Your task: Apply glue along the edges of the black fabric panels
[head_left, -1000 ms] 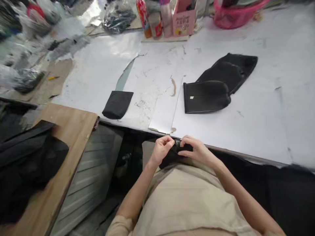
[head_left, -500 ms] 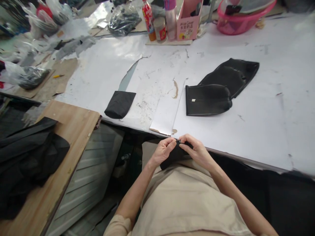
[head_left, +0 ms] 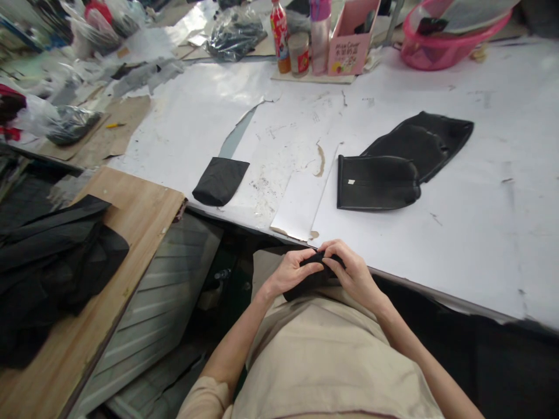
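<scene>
Close to my body, just off the table's front edge, my left hand (head_left: 293, 271) and my right hand (head_left: 348, 269) pinch a piece of black fabric (head_left: 311, 281) between fingers and thumbs. The fingertips of both hands nearly meet on it, and part of the fabric hangs down over my lap. A folded black fabric piece (head_left: 221, 181) lies on the white-covered table (head_left: 471, 233) to the left. Two glossy black pieces lie to the right: a front one (head_left: 378, 182) with a small pale tag, overlapping a rear one (head_left: 430, 139).
At the back stand a red-labelled bottle (head_left: 280, 38), a glass jar (head_left: 299, 55), a purple-topped bottle (head_left: 320, 41), a pink box (head_left: 350, 49) and a pink basin (head_left: 437, 52). Black cloth (head_left: 52, 262) lies on a wooden board (head_left: 144, 195) at left. Plastic bags fill the back left.
My fingers have shifted on the black fabric; the left thumb now stretches further right along it. The view has turned slightly, so the table things appear a little further right.
</scene>
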`<state>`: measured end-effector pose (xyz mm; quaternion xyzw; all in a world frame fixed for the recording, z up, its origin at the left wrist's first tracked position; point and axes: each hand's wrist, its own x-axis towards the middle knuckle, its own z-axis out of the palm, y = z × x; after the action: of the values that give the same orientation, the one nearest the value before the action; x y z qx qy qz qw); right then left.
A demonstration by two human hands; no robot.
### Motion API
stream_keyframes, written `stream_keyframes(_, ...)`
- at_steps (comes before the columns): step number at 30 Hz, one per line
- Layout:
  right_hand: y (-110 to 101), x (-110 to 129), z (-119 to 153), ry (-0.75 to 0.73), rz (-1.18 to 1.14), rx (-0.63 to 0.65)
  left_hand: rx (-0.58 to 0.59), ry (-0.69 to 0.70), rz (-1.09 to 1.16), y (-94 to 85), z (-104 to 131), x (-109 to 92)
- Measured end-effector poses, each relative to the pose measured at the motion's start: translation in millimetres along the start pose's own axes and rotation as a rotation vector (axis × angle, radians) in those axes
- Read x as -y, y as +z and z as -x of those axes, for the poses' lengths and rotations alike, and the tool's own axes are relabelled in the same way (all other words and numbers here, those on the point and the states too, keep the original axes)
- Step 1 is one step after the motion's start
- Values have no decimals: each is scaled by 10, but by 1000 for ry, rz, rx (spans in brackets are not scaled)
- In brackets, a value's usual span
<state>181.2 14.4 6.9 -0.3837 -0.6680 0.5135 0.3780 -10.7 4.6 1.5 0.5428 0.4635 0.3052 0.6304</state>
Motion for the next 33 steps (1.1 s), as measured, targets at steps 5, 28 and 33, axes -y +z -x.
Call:
stream_keyframes(5, 10, -9, -5, 84, -11, -17, 17, 0, 5, 0, 1, 14)
stream_keyframes(28, -46, 88, -163, 183, -71, 73, 30, -35, -111, -122, 24, -327)
stream_keyframes(33, -149, 66, -159, 150, 31, 171, 9, -64, 62, -222, 99, -282)
